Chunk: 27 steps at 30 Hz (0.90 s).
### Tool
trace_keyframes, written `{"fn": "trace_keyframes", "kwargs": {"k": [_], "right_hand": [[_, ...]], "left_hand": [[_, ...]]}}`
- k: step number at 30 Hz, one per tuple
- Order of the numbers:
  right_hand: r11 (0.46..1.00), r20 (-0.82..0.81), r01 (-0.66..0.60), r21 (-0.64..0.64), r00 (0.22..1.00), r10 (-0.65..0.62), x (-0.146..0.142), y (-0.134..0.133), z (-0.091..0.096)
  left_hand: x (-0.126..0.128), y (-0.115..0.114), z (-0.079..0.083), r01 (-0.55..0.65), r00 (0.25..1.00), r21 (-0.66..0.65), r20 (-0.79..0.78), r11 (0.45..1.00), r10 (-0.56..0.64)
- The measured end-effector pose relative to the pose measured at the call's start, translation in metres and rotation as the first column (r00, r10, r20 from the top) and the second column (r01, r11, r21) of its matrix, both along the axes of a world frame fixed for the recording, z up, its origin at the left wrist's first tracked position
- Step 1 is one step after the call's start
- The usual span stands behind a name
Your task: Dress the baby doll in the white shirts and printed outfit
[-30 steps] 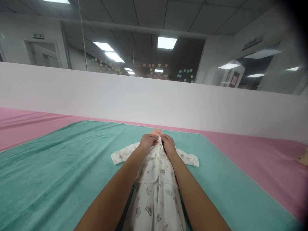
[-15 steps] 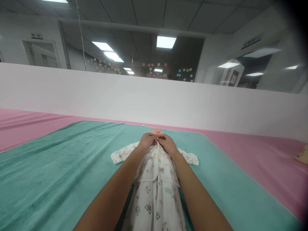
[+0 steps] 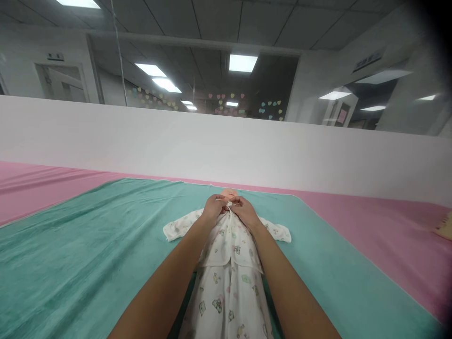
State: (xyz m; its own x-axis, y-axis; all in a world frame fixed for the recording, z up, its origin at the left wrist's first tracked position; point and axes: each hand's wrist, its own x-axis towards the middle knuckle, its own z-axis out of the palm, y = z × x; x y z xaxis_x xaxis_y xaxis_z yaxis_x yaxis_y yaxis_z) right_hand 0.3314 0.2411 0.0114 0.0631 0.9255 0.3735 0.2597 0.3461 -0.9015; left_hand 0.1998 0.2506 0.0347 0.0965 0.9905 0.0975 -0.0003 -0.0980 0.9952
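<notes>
A baby doll (image 3: 230, 192) lies on its back, its head at the far end, dressed in a white baby shirt (image 3: 229, 240) with small printed figures. Both sleeves stretch out sideways. At the collar, my left hand (image 3: 213, 207) pinches one end of a thin white tie string (image 3: 230, 203). Opposite it, my right hand (image 3: 245, 210) has its fingers closed on the string's other side. A small white knot or loop shows between the fingertips. Matching printed trousers (image 3: 229, 301) reach toward me between my forearms. The doll's neck is mostly hidden by my hands.
A teal blanket (image 3: 106, 245) lies under the doll, over a pink sheet (image 3: 381, 226). Behind rises a low white wall (image 3: 212, 146) with glass or mirror panels above it. A beige object (image 3: 444, 227) is cut off at the right edge.
My hands have drawn slightly apart at the collar. A white knot or loop of the string now shows between them, and a strip shows at my left fingers. The doll stays in place.
</notes>
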Motion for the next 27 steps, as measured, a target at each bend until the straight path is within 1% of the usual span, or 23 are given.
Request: {"fn": "trace_keyframes", "kwargs": {"k": [3, 5, 7, 10, 12, 15, 17, 19, 21, 23, 27], "right_hand": [[0.999, 0.053, 0.041, 0.026, 0.998, -0.043, -0.001, 0.001, -0.001], [0.995, 0.083, 0.087, 0.038, 0.992, -0.090, -0.003, 0.002, -0.002], [0.987, 0.126, 0.147, 0.063, 0.980, -0.154, -0.006, 0.002, -0.004], [0.968, 0.201, 0.212, 0.131, 0.951, -0.235, -0.010, -0.007, -0.007], [0.959, 0.249, 0.214, 0.184, 0.934, -0.256, -0.012, -0.020, -0.010], [0.947, 0.385, 0.164, 0.276, 0.884, -0.265, -0.015, -0.049, -0.017], [0.937, 0.484, 0.129, 0.324, 0.829, -0.281, -0.018, -0.070, -0.023], [0.932, 0.531, 0.114, 0.343, 0.795, -0.293, -0.022, -0.088, -0.027], [0.933, 0.534, 0.101, 0.345, 0.797, -0.283, -0.026, -0.101, -0.028], [0.936, 0.511, 0.094, 0.338, 0.817, -0.267, -0.028, -0.108, -0.026], [0.929, 0.428, 0.140, 0.343, 0.857, -0.287, -0.029, -0.115, -0.018]], "left_hand": [[0.002, 0.004, -0.003, -0.039, 0.993, 0.048, -0.111, 0.998, 0.044], [0.004, 0.008, -0.005, -0.092, 0.972, 0.108, -0.204, 0.990, 0.112], [0.005, 0.011, -0.006, -0.132, 0.936, 0.193, -0.299, 0.972, 0.186], [0.006, 0.008, -0.008, -0.122, 0.874, 0.313, -0.415, 0.942, 0.252], [0.007, 0.001, -0.010, -0.105, 0.838, 0.378, -0.463, 0.920, 0.287], [0.007, -0.011, -0.015, -0.082, 0.801, 0.471, -0.493, 0.878, 0.339], [0.004, -0.018, -0.019, -0.060, 0.797, 0.516, -0.491, 0.855, 0.352], [-0.001, -0.024, -0.023, -0.050, 0.802, 0.544, -0.477, 0.838, 0.358], [-0.009, -0.029, -0.028, -0.048, 0.809, 0.568, -0.461, 0.822, 0.366], [-0.018, -0.036, -0.032, -0.029, 0.813, 0.598, -0.452, 0.801, 0.367], [-0.032, -0.046, -0.040, 0.072, 0.826, 0.663, -0.459, 0.745, 0.328]]}}
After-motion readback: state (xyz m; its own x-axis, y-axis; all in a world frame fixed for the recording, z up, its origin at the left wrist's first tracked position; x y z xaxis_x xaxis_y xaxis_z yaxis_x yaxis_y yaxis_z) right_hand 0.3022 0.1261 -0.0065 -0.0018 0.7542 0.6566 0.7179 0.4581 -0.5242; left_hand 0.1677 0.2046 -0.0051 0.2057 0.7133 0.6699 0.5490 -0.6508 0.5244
